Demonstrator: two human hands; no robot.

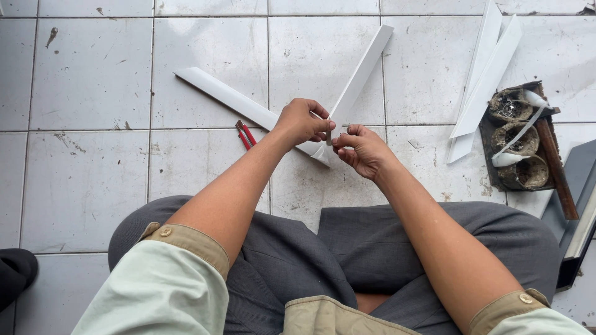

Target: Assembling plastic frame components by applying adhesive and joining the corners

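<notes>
Grey trousers (372, 248) fill the near edge, legs crossed on the tiled floor (81, 174). Above the knees, the left hand (302, 121) and right hand (363, 151) both pinch the near end of a white strip (360, 74) that slants up and away (fingers closed tight). Just behind lie a second white strip (223, 93) and red-handled pliers (244, 134). Farther right sits a dirty tray (524, 139).

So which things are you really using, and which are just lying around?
In use:
left hand
right hand
two white strips joined in a V

Lying about:
red-handled tool
spare white strips
dirty tray of pots
</notes>
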